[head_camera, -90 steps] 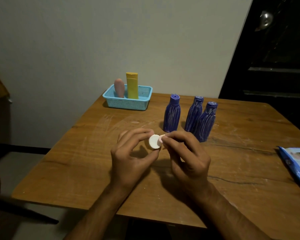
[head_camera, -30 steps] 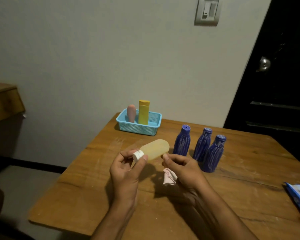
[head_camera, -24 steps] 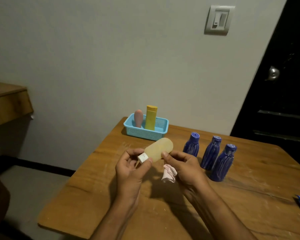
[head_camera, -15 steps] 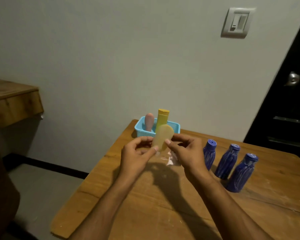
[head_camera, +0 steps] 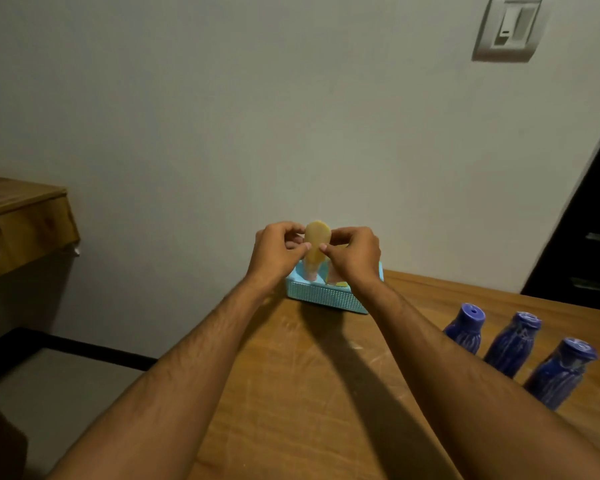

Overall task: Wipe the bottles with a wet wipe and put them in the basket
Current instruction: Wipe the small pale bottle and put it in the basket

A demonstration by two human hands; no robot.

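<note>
Both my hands hold a pale yellow bottle (head_camera: 316,244) upright over the light blue basket (head_camera: 326,296) at the table's far edge. My left hand (head_camera: 278,251) pinches its left side and my right hand (head_camera: 353,255) pinches its right side. The bottle's lower end is down inside the basket, next to a pink bottle (head_camera: 310,273) that is mostly hidden. A bit of the wipe (head_camera: 333,279) shows under my right hand. Three blue bottles (head_camera: 465,328) (head_camera: 511,342) (head_camera: 556,372) stand in a row on the right of the table.
The wooden table (head_camera: 326,393) runs up to a grey wall. A light switch (head_camera: 508,27) is on the wall at the upper right. A dark door (head_camera: 589,237) is at the right, and a wooden shelf (head_camera: 18,220) juts out at the left.
My hands have carried the pale yellow bottle from in front of me up and forward to the basket, turning it upright. The view has tilted up and toward the basket.
</note>
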